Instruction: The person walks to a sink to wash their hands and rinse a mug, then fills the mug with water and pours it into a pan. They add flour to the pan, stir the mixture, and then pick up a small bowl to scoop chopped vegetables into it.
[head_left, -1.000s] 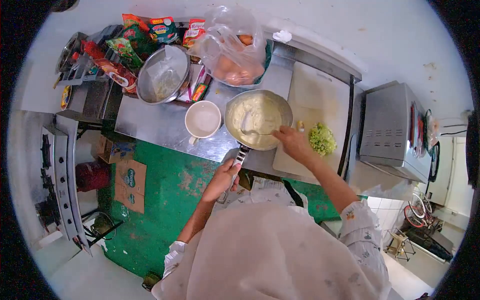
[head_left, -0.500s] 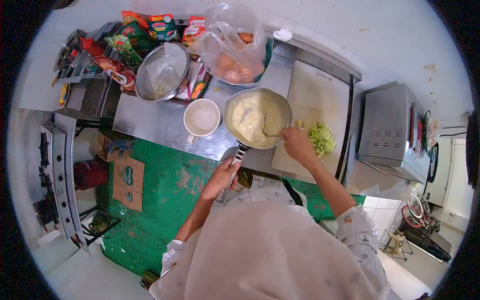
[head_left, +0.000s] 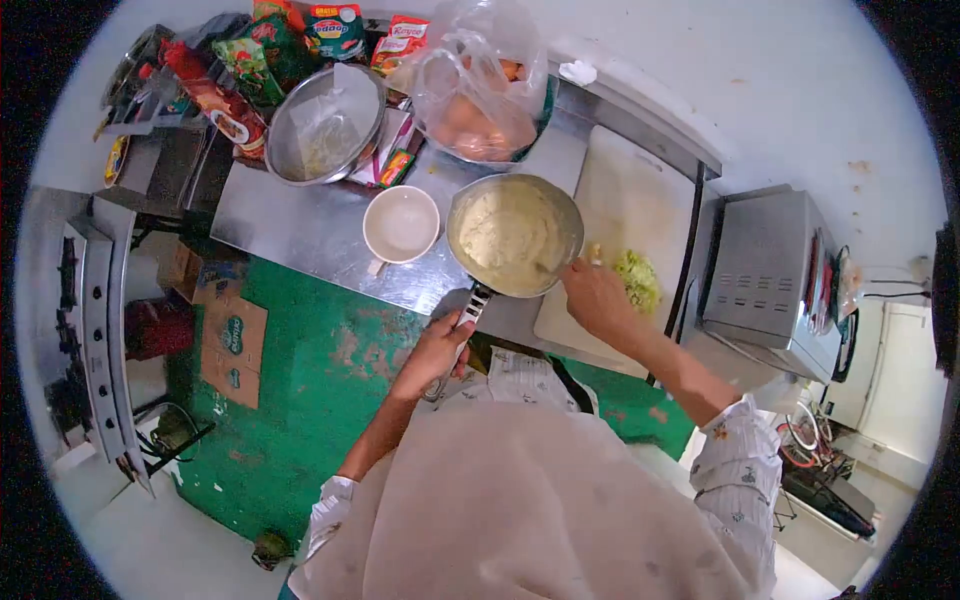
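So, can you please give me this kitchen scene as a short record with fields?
left hand: shut on the handle of the pan
right hand: at pan rim, holds utensil in batter
pan: on counter, full of pale batter
left of pan: white cup
right of pan: board with chopped greens
behind: metal bowl, plastic bag

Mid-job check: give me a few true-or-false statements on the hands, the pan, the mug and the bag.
1. The left hand grips the handle of the round metal pan of pale batter. True.
2. The right hand lies on the chopped green vegetable. False: it holds a thin utensil at the pan's rim.
3. The round white mug stands on the steel counter beside the pan. True.
4. The clear plastic bag sits inside the pan. False: it lies behind it.
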